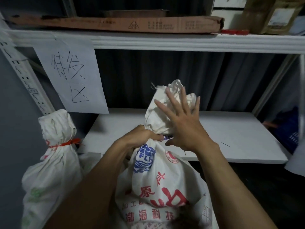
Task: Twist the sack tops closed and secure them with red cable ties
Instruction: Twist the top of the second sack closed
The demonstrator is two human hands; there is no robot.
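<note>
Before a white shelf stands an upright white sack, its long axis vertical and its loose top pointing up. One left hand is clenched around the gathered neck. Beside the top, the right hand is spread wide, holding nothing. At left, another sack wears a red cable tie.

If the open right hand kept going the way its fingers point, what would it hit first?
Most likely the bunched white cloth top of the printed sack: the right hand is spread just in front of it, fingers overlapping it. Whether they touch is unclear.
</note>
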